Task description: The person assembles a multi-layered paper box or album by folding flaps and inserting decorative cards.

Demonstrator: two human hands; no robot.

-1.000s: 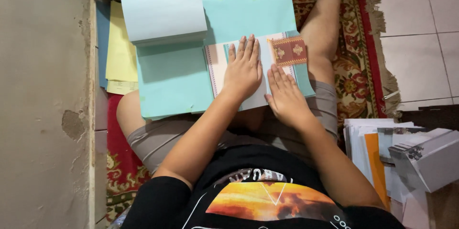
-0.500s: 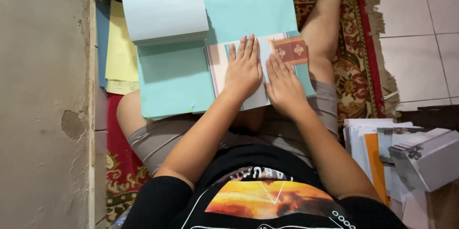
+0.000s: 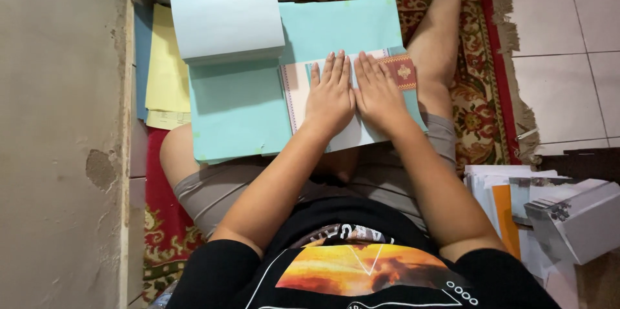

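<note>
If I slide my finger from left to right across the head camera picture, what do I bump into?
Grey wall → yellow paper → left hand → right hand → red rug → white floor tiles.

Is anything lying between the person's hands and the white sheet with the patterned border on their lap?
Nothing visible does. The left hand and right hand lie flat, side by side, directly on the white sheet, which sits on the light-blue paper stack.

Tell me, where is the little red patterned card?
In the head view, the red patterned card lies on the white sheet, just right of the right hand, beside the person's leg.
</note>
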